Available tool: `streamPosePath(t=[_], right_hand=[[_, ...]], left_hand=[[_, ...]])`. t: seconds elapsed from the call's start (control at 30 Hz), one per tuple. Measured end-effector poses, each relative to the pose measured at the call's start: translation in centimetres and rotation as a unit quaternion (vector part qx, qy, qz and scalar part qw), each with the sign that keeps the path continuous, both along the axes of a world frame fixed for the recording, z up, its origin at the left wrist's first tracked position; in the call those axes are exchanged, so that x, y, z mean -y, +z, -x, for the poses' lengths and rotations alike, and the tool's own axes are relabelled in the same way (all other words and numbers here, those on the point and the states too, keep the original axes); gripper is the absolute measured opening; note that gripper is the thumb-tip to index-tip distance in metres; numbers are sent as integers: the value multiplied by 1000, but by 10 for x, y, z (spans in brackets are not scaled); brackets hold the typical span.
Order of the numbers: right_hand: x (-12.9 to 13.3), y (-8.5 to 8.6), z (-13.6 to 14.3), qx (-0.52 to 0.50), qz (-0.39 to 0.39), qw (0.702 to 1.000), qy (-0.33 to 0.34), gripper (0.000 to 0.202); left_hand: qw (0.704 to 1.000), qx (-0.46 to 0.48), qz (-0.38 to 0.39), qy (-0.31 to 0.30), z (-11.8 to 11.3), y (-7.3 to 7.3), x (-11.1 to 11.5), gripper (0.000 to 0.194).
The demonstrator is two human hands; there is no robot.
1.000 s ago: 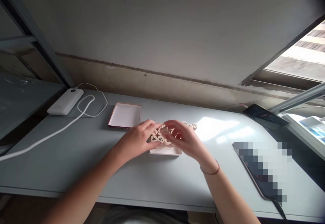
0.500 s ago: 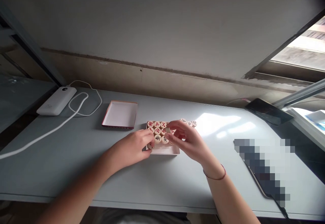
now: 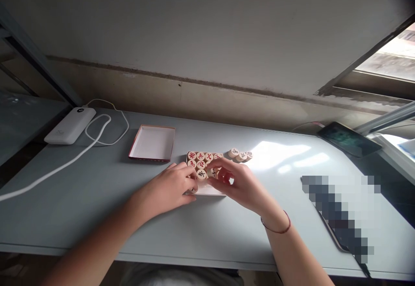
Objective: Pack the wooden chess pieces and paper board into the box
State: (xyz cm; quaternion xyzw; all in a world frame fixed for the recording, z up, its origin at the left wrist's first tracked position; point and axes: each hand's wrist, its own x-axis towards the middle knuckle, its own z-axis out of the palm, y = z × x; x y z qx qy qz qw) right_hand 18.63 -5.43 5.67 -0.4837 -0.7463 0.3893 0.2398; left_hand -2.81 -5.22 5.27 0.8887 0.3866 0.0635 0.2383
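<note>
A small box on the desk holds rows of round wooden pieces with red or black characters; the strip of its floor nearest me shows white. My left hand rests at the box's left side, its fingers curled over a piece in the near left corner. Above the near rows, my right hand pinches a wooden piece between thumb and forefinger and partly hides the right side of the box. Several loose pieces lie just behind and right of the box.
An open box lid lies at the left, inner side up. Farther left are a white power bank and a white cable. A phone lies at the back right, near a blurred-out dark item.
My right hand has moved slightly toward me and down with its piece, over the near rows. The loose pieces behind it show more fully. My left hand has hardly moved.
</note>
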Motion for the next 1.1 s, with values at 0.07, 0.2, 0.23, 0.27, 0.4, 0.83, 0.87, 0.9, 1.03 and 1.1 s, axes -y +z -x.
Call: streamPosePath(t=[0.07, 0.2, 0.23, 0.27, 0.4, 0.83, 0.87, 0.9, 1.03, 1.1], right_hand=[[1, 0, 2, 13, -16, 1000, 10, 12], [6, -3, 11, 55, -50, 997, 35, 7], [8, -5, 14, 77, -61, 994, 38, 8], [10, -8, 18, 101, -75, 991, 38, 9], [16, -19, 32, 176, -128, 975, 49, 13], [23, -10, 31, 187, -64, 977, 84, 15], [23, -10, 31, 181, -59, 978, 86, 15], [21, -10, 29, 172, -55, 980, 87, 15], [3, -14, 14, 154, -103, 983, 17, 17], [-11, -20, 0, 188, -161, 966, -67, 23]], left_hand=[[1000, -21, -23, -3, 1, -1, 1, 7], [998, -47, -35, 4, 4, 2, 2, 6], [999, -38, -30, 7, 6, 3, 1, 6], [999, -27, -22, 10, 8, 5, 1, 6], [999, -16, 13, 35, 19, 9, -6, 8], [991, -2, 72, 114, 29, 9, -11, 13], [990, 2, 72, 117, 29, 8, -11, 13], [990, 6, 71, 119, 29, 8, -12, 13], [993, 16, 40, 112, 27, 8, -12, 9], [995, 16, 13, 102, 25, 8, -12, 9]])
